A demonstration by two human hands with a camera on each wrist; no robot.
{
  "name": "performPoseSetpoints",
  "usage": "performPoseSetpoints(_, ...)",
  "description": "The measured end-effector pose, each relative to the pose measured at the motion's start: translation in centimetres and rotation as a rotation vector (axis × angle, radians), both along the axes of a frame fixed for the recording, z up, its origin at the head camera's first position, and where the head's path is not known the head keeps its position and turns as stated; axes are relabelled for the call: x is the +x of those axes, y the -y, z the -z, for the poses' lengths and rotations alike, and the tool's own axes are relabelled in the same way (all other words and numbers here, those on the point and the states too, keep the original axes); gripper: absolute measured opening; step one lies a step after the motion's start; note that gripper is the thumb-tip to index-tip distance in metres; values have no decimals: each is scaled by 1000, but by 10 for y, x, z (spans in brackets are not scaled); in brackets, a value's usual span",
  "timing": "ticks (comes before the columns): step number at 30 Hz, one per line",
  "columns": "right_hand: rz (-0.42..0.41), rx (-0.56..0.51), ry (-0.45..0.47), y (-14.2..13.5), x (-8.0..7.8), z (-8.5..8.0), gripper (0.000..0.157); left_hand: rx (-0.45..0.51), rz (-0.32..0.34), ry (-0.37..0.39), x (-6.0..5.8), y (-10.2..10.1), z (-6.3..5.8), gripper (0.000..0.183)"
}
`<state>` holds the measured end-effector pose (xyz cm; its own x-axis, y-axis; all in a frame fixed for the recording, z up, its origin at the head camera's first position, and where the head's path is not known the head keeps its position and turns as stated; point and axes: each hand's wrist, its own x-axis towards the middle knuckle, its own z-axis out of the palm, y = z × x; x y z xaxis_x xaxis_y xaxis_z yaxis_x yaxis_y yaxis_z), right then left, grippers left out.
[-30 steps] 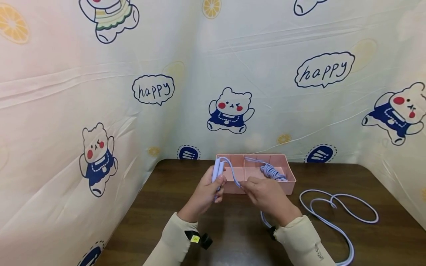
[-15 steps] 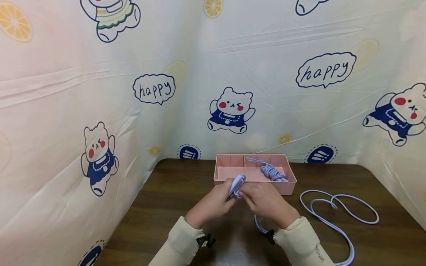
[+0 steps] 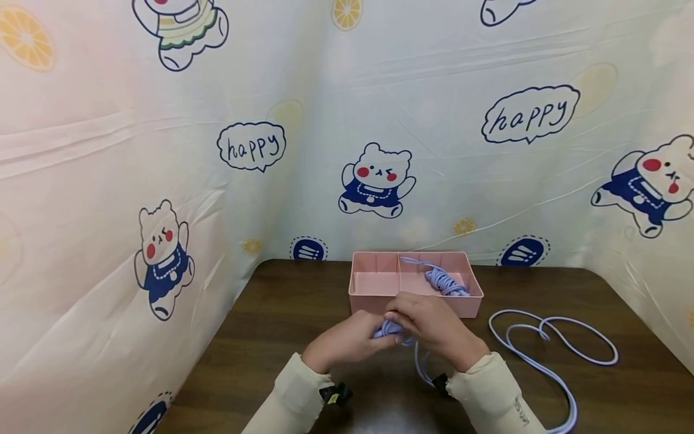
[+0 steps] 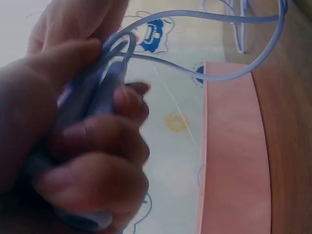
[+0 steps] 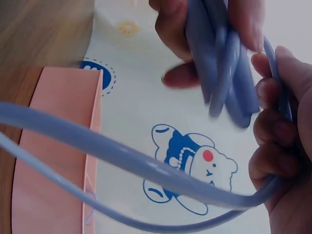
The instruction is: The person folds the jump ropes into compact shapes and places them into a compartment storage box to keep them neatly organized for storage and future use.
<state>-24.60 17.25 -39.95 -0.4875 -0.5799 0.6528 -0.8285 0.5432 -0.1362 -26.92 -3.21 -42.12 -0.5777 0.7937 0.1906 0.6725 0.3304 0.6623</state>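
Note:
In the head view my left hand (image 3: 347,343) grips a lavender jump rope (image 3: 389,328), bunched in front of the pink box. The left wrist view shows its fingers curled round the two handles (image 4: 105,92), with cord looped at their ends. My right hand (image 3: 434,328) is right beside the left, knuckles up. In the right wrist view its curled fingers hold the cord (image 5: 146,163), which sweeps away in two strands past the camera. Folded cord lies along the handles there. Parts of the handles are hidden by the left fingers.
The pink divided box (image 3: 374,304) stands at the table's back; a wound lavender rope (image 3: 446,282) lies in its right compartment. Loose cord (image 3: 547,371) curves over the wooden table (image 3: 282,307) on the right. A printed curtain (image 3: 303,199) hangs behind.
The left hand has moved right and down and turned, lowering the handles from upright. Both hands are now together, and the cord is bunched against the handles.

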Motion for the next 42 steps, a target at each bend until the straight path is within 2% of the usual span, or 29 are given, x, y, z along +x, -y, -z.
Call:
performPoseSetpoints(3,-45,-112,79,-5,-4,1,10,1,81,90,1,4,-4,28)
performPoseSetpoints(6,-139,-271,262,-10,-11,7,10,37,113,236,4,10,-9,26)
performPoseSetpoints(10,-282,-461,569,-17,-20,23,12,188,94,444,5,20,-13,25)
performPoseSetpoints(12,-296,-488,660,-19,-23,30,13,254,66,485,3,24,-13,27)
performPoseSetpoints(14,-249,-461,683,-21,-25,35,16,302,25,482,-1,26,-11,31)
performPoseSetpoints(17,-138,-378,664,-21,-24,38,21,334,-80,439,-7,31,-7,35)
performPoseSetpoints(21,-28,-232,683,-14,-20,33,26,365,-202,384,-13,33,-5,37)
performPoseSetpoints(25,28,-104,695,-6,-14,22,27,381,-301,319,-18,32,-6,45)
performPoseSetpoints(28,9,-28,652,0,-8,14,17,374,-353,245,-20,30,-7,45)
performPoseSetpoints(33,-55,131,465,8,1,3,11,305,-377,124,-22,29,-6,39)
performPoseSetpoints(36,1,181,349,6,6,-6,7,242,-390,35,-25,28,-4,39)
performPoseSetpoints(39,82,223,236,1,9,-13,13,159,-379,-24,-27,28,-2,38)
performPoseSetpoints(42,91,237,131,-4,5,-16,18,69,-322,-16,-27,30,-1,33)
